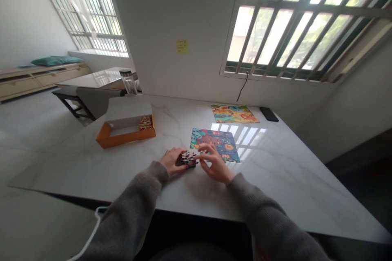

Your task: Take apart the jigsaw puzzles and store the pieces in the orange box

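Observation:
My left hand [174, 161] is closed around a stack of jigsaw puzzle pieces [189, 158] close to the tabletop, with the pieces' edges turned up. At the right side of this stack is my right hand [214, 164], its fingers apart and the fingertips at or touching the pieces. No separate piece can be made out in it. Just beyond my right hand lies a dark blue jigsaw puzzle [219, 140] with animal pictures, its lower left part covered by my fingers.
An orange open box [128, 135] with more pieces [145, 122] inside stands at the left. Toward the wall lie a colourful picture sheet [234, 114] and a black phone [268, 114]. A glass bottle [128, 81] stands behind the box. The marble-patterned table [294, 187] has its near edge by my body.

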`<state>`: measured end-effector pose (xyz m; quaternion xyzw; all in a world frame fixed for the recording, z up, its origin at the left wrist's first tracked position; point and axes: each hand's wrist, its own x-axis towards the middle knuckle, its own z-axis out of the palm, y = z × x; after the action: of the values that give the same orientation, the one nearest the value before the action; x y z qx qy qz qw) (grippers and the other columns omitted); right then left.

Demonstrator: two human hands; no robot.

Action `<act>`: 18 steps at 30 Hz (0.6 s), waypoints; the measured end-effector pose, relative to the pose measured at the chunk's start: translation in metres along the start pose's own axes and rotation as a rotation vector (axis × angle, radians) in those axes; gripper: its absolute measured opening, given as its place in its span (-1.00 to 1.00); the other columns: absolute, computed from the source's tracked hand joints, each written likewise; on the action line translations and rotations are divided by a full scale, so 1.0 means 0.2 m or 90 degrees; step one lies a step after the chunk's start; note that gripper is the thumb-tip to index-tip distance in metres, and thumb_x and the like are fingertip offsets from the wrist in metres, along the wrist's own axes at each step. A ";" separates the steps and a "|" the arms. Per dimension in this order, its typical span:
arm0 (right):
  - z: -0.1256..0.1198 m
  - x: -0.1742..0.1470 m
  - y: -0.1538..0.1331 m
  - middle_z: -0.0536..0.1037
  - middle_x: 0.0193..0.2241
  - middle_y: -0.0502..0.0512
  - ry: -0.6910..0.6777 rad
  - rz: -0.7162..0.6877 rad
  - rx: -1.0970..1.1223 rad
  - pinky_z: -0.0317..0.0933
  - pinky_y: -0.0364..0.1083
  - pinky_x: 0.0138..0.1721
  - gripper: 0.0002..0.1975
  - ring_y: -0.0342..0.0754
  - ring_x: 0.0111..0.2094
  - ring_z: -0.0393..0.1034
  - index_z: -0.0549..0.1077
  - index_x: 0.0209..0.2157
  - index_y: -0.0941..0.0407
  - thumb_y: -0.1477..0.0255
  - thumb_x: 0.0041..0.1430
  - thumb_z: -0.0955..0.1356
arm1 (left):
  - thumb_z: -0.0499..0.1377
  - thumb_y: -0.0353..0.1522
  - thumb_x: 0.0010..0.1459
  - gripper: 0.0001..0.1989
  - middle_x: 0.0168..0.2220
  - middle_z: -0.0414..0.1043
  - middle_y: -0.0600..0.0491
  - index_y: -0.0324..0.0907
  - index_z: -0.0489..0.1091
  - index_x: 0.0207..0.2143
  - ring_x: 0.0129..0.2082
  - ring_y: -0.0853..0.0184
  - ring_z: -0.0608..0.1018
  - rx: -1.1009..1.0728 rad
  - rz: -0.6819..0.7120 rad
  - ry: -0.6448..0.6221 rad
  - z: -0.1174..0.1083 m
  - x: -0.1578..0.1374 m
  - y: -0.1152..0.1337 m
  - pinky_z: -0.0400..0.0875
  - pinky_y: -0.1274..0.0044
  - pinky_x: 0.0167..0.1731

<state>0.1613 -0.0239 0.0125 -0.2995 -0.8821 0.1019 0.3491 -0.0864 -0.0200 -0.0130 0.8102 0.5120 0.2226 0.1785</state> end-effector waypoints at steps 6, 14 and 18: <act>-0.08 -0.03 0.22 0.41 -0.19 0.17 -0.042 0.186 -0.130 0.19 0.14 0.01 -0.73 0.10 -0.09 0.25 0.49 -0.08 0.08 0.27 0.22 0.37 | 0.27 -0.24 -0.06 -0.53 -0.17 0.45 -0.05 -0.17 0.37 -0.06 -0.12 0.13 0.48 0.019 0.022 0.001 0.02 0.01 0.01 0.32 0.33 -0.04; -0.04 -0.05 0.20 0.38 -0.20 0.12 -0.114 0.221 -0.084 0.22 0.03 -0.06 -0.72 0.03 -0.13 0.26 0.42 -0.23 0.12 0.23 0.15 0.42 | 0.26 -0.20 -0.03 -0.54 -0.17 0.45 -0.03 -0.15 0.37 -0.06 -0.12 0.15 0.49 -0.006 0.019 0.008 0.03 0.02 -0.01 0.36 0.37 -0.06; -0.06 -0.04 0.14 0.37 -0.46 -0.03 -0.076 0.247 0.178 0.25 -0.13 -0.34 -0.78 -0.12 -0.42 0.27 0.40 -0.29 0.13 0.28 0.33 0.25 | 0.28 -0.19 -0.03 -0.51 -0.13 0.47 -0.05 -0.15 0.36 -0.04 -0.10 0.12 0.50 -0.022 0.006 0.008 0.03 0.02 -0.02 0.36 0.34 -0.04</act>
<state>0.1858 -0.0065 0.0062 -0.4053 -0.8045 0.3057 0.3083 -0.0840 -0.0147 -0.0192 0.8081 0.5053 0.2371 0.1880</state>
